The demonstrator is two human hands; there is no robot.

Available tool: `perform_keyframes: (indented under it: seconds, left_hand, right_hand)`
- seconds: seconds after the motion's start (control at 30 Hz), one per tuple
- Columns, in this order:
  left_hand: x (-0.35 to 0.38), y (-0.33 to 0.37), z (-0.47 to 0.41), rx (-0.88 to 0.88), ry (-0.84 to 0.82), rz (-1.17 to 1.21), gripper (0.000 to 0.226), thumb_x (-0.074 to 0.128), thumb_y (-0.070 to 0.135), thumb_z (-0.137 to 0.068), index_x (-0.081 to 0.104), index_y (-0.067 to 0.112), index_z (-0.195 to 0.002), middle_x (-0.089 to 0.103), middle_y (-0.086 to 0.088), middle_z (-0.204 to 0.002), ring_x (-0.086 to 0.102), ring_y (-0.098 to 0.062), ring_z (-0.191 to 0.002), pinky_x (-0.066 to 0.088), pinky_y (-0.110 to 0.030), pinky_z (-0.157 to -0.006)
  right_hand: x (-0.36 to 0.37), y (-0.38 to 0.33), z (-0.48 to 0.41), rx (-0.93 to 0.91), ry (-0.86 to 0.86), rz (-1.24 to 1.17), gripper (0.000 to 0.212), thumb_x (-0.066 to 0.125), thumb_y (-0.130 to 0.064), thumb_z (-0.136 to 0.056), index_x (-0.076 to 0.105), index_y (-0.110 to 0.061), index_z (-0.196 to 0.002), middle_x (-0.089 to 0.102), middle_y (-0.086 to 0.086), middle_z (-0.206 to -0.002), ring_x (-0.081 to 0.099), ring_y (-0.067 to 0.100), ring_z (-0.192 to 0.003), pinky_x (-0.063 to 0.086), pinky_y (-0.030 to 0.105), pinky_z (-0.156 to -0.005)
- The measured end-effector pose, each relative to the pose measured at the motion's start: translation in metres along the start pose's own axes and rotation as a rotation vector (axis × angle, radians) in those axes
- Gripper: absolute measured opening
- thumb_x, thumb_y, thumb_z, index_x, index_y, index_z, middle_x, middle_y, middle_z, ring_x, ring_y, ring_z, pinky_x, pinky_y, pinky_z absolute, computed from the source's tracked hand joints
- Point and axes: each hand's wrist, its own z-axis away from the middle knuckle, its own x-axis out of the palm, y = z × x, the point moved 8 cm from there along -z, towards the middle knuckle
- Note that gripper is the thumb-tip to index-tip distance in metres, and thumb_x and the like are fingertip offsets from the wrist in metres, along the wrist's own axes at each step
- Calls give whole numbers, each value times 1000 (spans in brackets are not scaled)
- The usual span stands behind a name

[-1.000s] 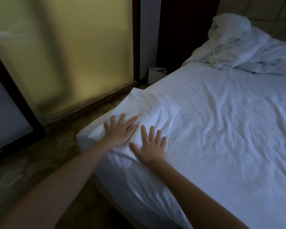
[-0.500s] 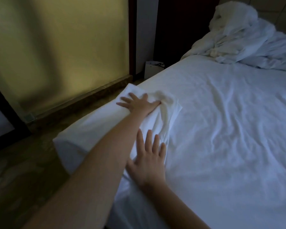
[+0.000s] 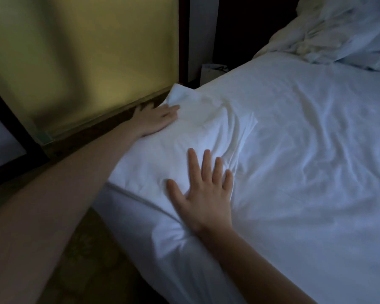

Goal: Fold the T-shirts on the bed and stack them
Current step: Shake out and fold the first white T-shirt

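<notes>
The folded white T-shirt (image 3: pixel 206 128) lies on the bed (image 3: pixel 305 172), right at its left edge by the near corner. The right hand (image 3: pixel 206 194) presses flat on the shirt's near end and the left hand (image 3: pixel 156 119) lies flat against its outer side. Each grip is wide and holds nothing. Because the shirt sits so close to the edge, a sideways smoothing stroke could drag the fold loose or slide it off.

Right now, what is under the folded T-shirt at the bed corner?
The white bed sheet shows beside the T-shirt, so it lies on that. The right hand presses flat on top, and the left hand touches its left edge. Anything between shirt and sheet is covered.
</notes>
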Motion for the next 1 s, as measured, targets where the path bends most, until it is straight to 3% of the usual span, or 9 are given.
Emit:
perform_keyframes:
  seconds: [0.13,0.27,0.33,0.47,0.67,0.77,0.87,0.93,1.0]
  left_hand:
    - [4,-5,11,-12,77,20,46,25,49,-99,36,39,-143,27,3,-155,28,-23,-141,21,-40,-115]
    - [-19,27,49,37,402,47,46,31,46,-96,56,25,-130,48,-9,-142,34,-32,-135,24,-46,-112]
    - [6,42,76,127,318,-14,57,22,56,-91,42,35,-140,35,1,-151,25,-25,-141,16,-46,-116]
    - [20,44,84,95,242,-201,45,22,49,-99,28,46,-143,24,10,-155,21,-22,-143,13,-43,-115]
    - [21,52,103,60,244,-237,46,21,40,-101,29,35,-146,27,3,-155,23,-22,-142,14,-41,-114]
    - [26,44,130,44,215,-169,57,9,44,-97,24,23,-149,19,-2,-158,13,-23,-146,10,-42,-118]
    - [30,45,162,16,174,-103,53,27,27,-102,12,14,-151,7,-6,-160,5,-26,-147,10,-43,-118]
    - [23,58,187,-54,167,127,47,28,27,-103,28,13,-148,25,-9,-155,22,-25,-142,19,-39,-116]
    - [10,81,208,-43,228,250,47,27,33,-103,54,6,-130,54,-15,-134,51,-24,-117,35,-33,-101]
  right_hand:
    - [1,0,0,-10,-4,5,82,2,-74,-73,-15,-39,-145,-19,1,-156,-21,25,-142,-15,45,-112]
    - [-2,1,1,-5,4,-15,83,0,-74,-72,-14,-38,-146,-18,1,-157,-21,24,-142,-16,43,-112]
    - [-3,1,3,-15,8,-40,81,-5,-71,-73,-15,-37,-146,-19,0,-156,-22,21,-142,-17,41,-112]
    - [-6,3,3,-5,14,-44,80,-15,-60,-74,-12,-31,-148,-14,1,-158,-18,21,-143,-15,39,-113]
    - [-12,3,10,5,29,-85,77,-11,-59,-80,-4,-28,-150,-9,1,-158,-15,21,-144,-15,36,-113]
    - [-19,3,20,-12,-10,-94,58,10,-49,-98,4,-26,-151,-3,2,-159,-10,20,-145,-13,32,-113]
    - [-26,1,38,-70,-41,-91,54,20,-41,-101,8,-23,-151,2,1,-159,-4,20,-146,-9,33,-115]
    - [-37,2,52,-98,-34,-101,56,19,-43,-98,15,-22,-150,8,1,-158,2,21,-146,-5,34,-115]
    - [-56,8,68,-106,15,-157,61,17,-43,-90,27,-21,-147,16,1,-157,10,20,-145,-1,33,-116]
